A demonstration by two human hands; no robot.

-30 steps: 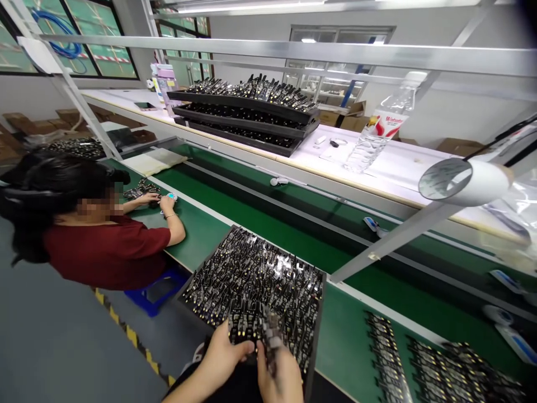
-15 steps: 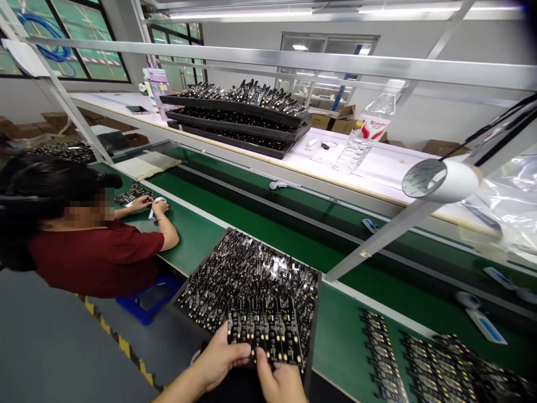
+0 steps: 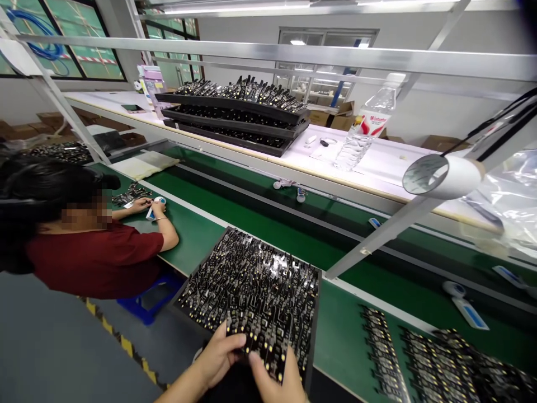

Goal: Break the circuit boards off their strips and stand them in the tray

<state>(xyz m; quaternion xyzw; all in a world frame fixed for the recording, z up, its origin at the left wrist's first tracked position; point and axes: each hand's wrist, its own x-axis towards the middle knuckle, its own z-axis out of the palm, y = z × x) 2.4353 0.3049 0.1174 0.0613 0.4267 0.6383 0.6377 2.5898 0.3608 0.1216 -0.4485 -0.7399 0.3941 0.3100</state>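
A panel of black circuit boards (image 3: 262,344) with yellow-white parts is held low over the near edge of a black tray (image 3: 314,336). My left hand (image 3: 218,358) grips the panel's left side, thumb on top. At the panel's right and near side, my right hand (image 3: 279,375) holds it between thumb and fingers. The tray is packed with many similar upright boards (image 3: 251,274). More board panels lie on the green bench to the right, one strip (image 3: 382,352) apart from a larger pile (image 3: 444,364).
On the left a person in a red shirt (image 3: 92,257) works at the bench. A green conveyor (image 3: 235,196) carries small white-and-blue items (image 3: 470,313). Stacked trays (image 3: 235,126) and a bottle (image 3: 371,126) stand on the shelf behind a slanted metal post (image 3: 377,235).
The held panel has tilted and dropped lower against the tray's boards. My right hand's fingers have shifted on its right side. Items on the conveyor have moved, and another has appeared near its far edge.
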